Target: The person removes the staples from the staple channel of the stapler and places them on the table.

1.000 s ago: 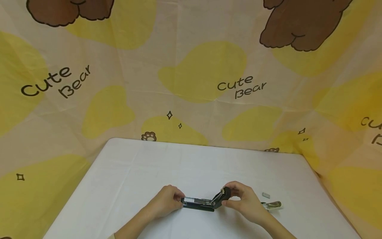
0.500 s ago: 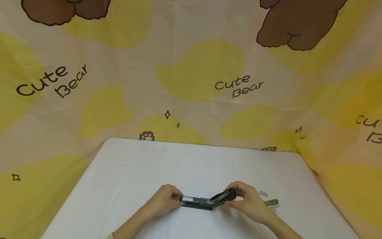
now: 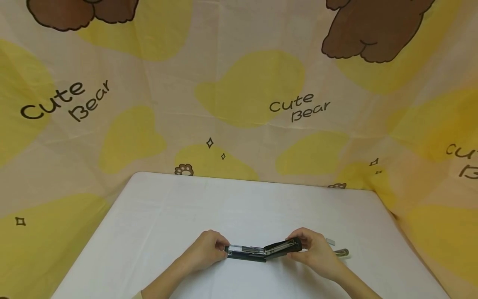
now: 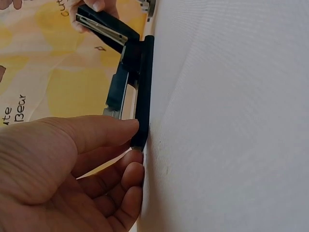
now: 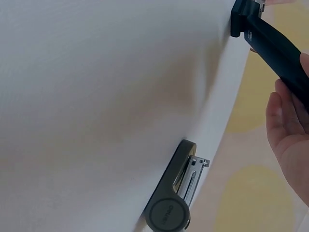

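Note:
A black stapler [image 3: 247, 257] lies folded wide apart low in the head view, its base along the white table. My left hand [image 3: 209, 248] pinches the base's left end between thumb and fingers. The swung-back top arm [image 3: 285, 249] slants up to the right, and my right hand [image 3: 317, 253] grips its end. A metal staple track [image 3: 252, 250] shows along the base side. In the left wrist view the thumb presses near the end of the stapler base [image 4: 144, 92]. The right wrist view has the top arm [image 5: 277, 48] between the fingers and thumb.
Beyond my right hand lies a small olive-grey tool [image 3: 341, 252] with a round disc and a metal arm, seen larger in the right wrist view. A small grey block [image 3: 330, 241] sits behind it. A printed cloth [image 3: 239, 104] hangs at the table's far edge.
The stapler's top arm has swung further down to the right, moving with my right hand and widening the fold. My left hand still holds the base end in place.

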`<state>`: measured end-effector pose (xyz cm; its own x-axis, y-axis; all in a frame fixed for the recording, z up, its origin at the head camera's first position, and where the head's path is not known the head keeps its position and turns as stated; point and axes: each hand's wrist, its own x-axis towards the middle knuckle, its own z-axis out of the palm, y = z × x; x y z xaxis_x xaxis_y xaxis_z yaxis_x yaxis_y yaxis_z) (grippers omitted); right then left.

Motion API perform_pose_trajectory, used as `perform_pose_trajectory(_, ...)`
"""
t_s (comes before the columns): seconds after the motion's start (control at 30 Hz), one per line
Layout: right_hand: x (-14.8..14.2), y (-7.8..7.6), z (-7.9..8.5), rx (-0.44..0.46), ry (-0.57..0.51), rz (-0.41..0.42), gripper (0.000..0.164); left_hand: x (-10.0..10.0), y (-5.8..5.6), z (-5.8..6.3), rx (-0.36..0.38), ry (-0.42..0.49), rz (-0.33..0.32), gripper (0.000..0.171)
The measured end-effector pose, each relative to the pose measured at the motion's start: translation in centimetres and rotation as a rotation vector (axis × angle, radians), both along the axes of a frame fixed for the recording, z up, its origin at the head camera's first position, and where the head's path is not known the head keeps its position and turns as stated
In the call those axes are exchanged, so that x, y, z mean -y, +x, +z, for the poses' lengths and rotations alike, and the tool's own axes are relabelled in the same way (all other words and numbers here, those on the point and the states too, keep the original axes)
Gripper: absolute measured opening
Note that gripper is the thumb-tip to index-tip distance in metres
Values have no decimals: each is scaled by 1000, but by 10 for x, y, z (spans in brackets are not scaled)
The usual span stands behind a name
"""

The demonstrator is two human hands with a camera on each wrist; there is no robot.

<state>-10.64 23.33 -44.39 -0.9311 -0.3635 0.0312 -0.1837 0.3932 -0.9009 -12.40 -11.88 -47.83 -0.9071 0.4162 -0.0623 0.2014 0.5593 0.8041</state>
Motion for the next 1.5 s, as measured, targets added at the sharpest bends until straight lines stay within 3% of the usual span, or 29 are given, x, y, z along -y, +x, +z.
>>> perform_pose_trajectory(0.27, -4, -2, -2, 23, 43, -27, 40, 0, 0, 2, 5, 4, 5, 23)
perform_pose_trajectory(0.7, -10, -4, -11, 69, 88, 2, 41, 1, 1, 2, 14, 13, -6, 23)
perform_pose_trajectory(0.93, -11, -6, -17, 26, 190, -17, 40, 0, 0, 2, 21, 14, -7, 23)
perform_pose_trajectory(1.07, -11, -5, -19, 1, 184, -10, 41, 0, 0, 2, 25, 13, -3, 24)
perform_pose_trajectory(1.3, -10, -5, -8, -19, 260, 33, 44, 0, -1, 1, 21, 13, -5, 24)
perform_pose_trajectory(1.5, -7, -5, 10, -78, 289, 15, 46, 1, 0, 1, 24, 17, -3, 24)
